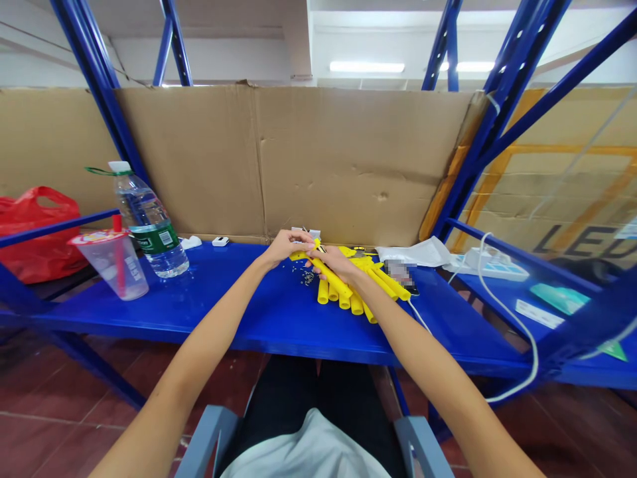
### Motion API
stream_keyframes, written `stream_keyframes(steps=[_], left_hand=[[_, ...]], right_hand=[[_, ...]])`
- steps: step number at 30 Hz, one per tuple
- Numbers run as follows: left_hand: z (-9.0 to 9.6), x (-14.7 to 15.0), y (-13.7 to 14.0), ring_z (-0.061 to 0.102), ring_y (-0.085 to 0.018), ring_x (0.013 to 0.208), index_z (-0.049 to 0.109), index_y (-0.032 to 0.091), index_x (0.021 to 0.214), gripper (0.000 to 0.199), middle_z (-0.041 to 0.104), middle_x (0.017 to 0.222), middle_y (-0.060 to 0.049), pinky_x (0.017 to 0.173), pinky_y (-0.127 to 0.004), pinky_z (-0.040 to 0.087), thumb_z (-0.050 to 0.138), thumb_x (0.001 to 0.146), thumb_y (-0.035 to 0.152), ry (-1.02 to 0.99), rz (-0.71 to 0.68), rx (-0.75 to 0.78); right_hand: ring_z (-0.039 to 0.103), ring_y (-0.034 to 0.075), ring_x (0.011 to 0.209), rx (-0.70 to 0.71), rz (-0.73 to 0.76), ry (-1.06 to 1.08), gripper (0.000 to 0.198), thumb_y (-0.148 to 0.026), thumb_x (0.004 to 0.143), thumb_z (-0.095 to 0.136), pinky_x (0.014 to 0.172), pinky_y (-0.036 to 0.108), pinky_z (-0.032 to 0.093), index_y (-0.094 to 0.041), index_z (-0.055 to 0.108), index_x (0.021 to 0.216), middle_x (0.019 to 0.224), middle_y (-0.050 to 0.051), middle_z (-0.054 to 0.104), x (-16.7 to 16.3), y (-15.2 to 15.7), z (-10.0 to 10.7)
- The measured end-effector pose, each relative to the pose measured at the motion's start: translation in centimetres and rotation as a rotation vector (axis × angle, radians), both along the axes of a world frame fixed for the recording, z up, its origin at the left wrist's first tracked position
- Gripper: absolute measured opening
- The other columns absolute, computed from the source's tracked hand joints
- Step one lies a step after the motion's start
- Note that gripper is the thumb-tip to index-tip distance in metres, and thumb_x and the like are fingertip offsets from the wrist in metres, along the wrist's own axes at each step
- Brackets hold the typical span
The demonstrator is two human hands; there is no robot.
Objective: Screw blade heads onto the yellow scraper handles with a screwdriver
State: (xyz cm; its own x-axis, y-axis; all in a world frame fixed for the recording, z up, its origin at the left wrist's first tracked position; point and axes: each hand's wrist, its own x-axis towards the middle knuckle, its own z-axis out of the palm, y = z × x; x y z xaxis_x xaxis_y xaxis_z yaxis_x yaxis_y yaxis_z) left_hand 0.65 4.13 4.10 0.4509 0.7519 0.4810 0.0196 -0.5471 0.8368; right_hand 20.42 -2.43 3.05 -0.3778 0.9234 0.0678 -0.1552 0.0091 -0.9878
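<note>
My left hand reaches over the blue shelf top, its fingertips pinched together at the far end of a yellow plastic tube. From the other side my right hand closes round the upper part of that tube, which slants down toward me. A thin dark piece shows beside the right fingers; its kind is too small to tell. Beneath and right of the hands lies a pile of similar yellow tubes. Small loose metal pieces, perhaps screws, are scattered on the shelf below my left hand.
At the left stand a water bottle, a plastic cup with a red straw and a red bag. A cardboard wall closes the back. To the right are a white packet, a power strip and a hanging white cable.
</note>
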Motion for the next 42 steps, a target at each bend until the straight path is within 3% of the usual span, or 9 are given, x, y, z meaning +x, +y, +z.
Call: stream_keyframes(steps=[6, 11, 15, 18, 22, 25, 30, 36, 42], left_hand=[[-0.2, 0.2, 0.1, 0.065, -0.016, 0.081, 0.079, 0.016, 0.090, 0.035, 0.072, 0.087, -0.004, 0.076, -0.030, 0.049, 0.098, 0.063, 0.027, -0.055, 0.030, -0.172], [-0.4, 0.5, 0.0, 0.063, -0.013, 0.074, 0.069, 0.016, 0.083, 0.037, 0.067, 0.084, -0.001, 0.070, -0.028, 0.046, 0.098, 0.061, 0.019, -0.116, -0.018, -0.377], [-0.4, 0.6, 0.0, 0.065, -0.013, 0.079, 0.068, 0.016, 0.092, 0.043, 0.069, 0.090, -0.003, 0.074, -0.028, 0.048, 0.100, 0.065, 0.023, -0.209, -0.028, -0.399], [-0.5, 0.1, 0.8, 0.066, -0.016, 0.084, 0.069, 0.017, 0.099, 0.042, 0.072, 0.096, -0.006, 0.079, -0.029, 0.050, 0.097, 0.073, 0.033, -0.285, 0.058, -0.367], [-0.8, -1.6, 2.0, 0.061, -0.016, 0.075, 0.072, 0.017, 0.089, 0.038, 0.070, 0.081, -0.004, 0.073, -0.029, 0.047, 0.090, 0.079, 0.048, -0.002, 0.238, -0.128], [-1.1, -2.8, 2.2, 0.058, -0.017, 0.067, 0.073, 0.018, 0.079, 0.044, 0.070, 0.071, -0.004, 0.066, -0.030, 0.042, 0.086, 0.080, 0.060, 0.370, 0.159, 0.031], [-1.2, -4.0, 2.0, 0.059, -0.017, 0.062, 0.076, 0.019, 0.071, 0.045, 0.073, 0.068, -0.004, 0.060, -0.029, 0.039, 0.095, 0.064, 0.060, 0.812, -0.007, -0.058], [-1.5, -4.8, 2.8, 0.055, -0.015, 0.054, 0.080, 0.023, 0.067, 0.030, 0.070, 0.061, -0.002, 0.055, -0.028, 0.036, 0.097, 0.059, 0.046, 0.865, -0.156, -0.163], [-2.3, -4.7, 3.0, 0.054, -0.015, 0.049, 0.077, 0.023, 0.063, 0.029, 0.068, 0.057, -0.001, 0.052, -0.028, 0.033, 0.097, 0.054, 0.042, 0.737, -0.115, -0.149]], right_hand=[[0.056, 0.010, 0.045, 0.009, 0.008, -0.020, 0.031, -0.032, 0.087, 0.092, 0.032, 0.020, 0.047, -0.017, 0.066, 0.096, 0.075, 0.005, 0.078, 0.0, 0.0, -0.2], [0.057, 0.011, 0.046, 0.017, -0.002, -0.033, 0.032, -0.032, 0.086, 0.093, 0.032, 0.020, 0.047, -0.017, 0.066, 0.096, 0.078, 0.006, 0.079, 0.0, 0.0, -0.3], [0.057, 0.010, 0.047, 0.030, -0.061, 0.028, 0.032, -0.032, 0.086, 0.093, 0.032, 0.020, 0.048, -0.018, 0.065, 0.093, 0.080, 0.006, 0.079, -0.1, 0.0, -0.1], [0.057, 0.009, 0.048, 0.067, -0.148, 0.127, 0.032, -0.032, 0.086, 0.092, 0.034, 0.020, 0.048, -0.018, 0.065, 0.094, 0.083, 0.006, 0.079, -0.1, 0.1, 0.2], [0.056, 0.009, 0.048, 0.126, -0.288, 0.269, 0.036, -0.037, 0.085, 0.093, 0.034, 0.019, 0.047, -0.020, 0.061, 0.090, 0.081, 0.004, 0.077, 0.1, 0.3, 0.6], [0.056, 0.009, 0.048, 0.178, -0.371, 0.348, 0.040, -0.043, 0.084, 0.093, 0.034, 0.019, 0.046, -0.022, 0.059, 0.088, 0.080, 0.002, 0.076, 0.3, 0.5, 0.9], [0.055, 0.008, 0.048, 0.197, -0.436, 0.387, 0.044, -0.048, 0.084, 0.093, 0.034, 0.019, 0.045, -0.023, 0.057, 0.084, 0.077, 0.001, 0.075, 0.7, 0.8, 0.9], [0.056, 0.009, 0.050, 0.179, -0.420, 0.362, 0.037, -0.040, 0.086, 0.091, 0.036, 0.019, 0.047, -0.022, 0.058, 0.084, 0.081, 0.003, 0.076, 0.8, 0.6, 0.9], [0.054, 0.009, 0.050, 0.168, -0.443, 0.314, 0.038, -0.043, 0.089, 0.088, 0.036, 0.019, 0.046, -0.023, 0.056, 0.084, 0.076, 0.002, 0.074, 0.7, 0.5, 1.0]])
